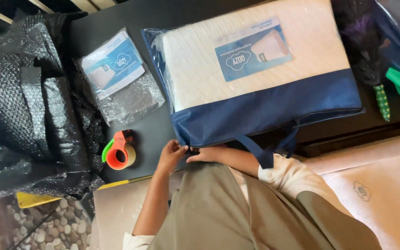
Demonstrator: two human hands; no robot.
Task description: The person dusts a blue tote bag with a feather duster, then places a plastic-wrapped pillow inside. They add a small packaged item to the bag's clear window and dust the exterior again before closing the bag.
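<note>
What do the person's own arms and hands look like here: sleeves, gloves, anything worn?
Both hands are bare, with no gloves, and no rings or watch can be made out. The left hand shows a bare forearm; a cream sleeve appears only near the elbow. The right hand has a cream sleeve rolled up, under an olive-khaki garment.

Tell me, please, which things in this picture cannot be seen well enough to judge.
- Left hand, head view: fingertips curl against the blue bag corner; what they pinch is hidden.
- Right hand: mostly hidden behind the left hand and the bag edge.
- Purple thing at top right: in shadow, kind unclear.
- Black bubble wrap: cut off by the left edge.
</note>
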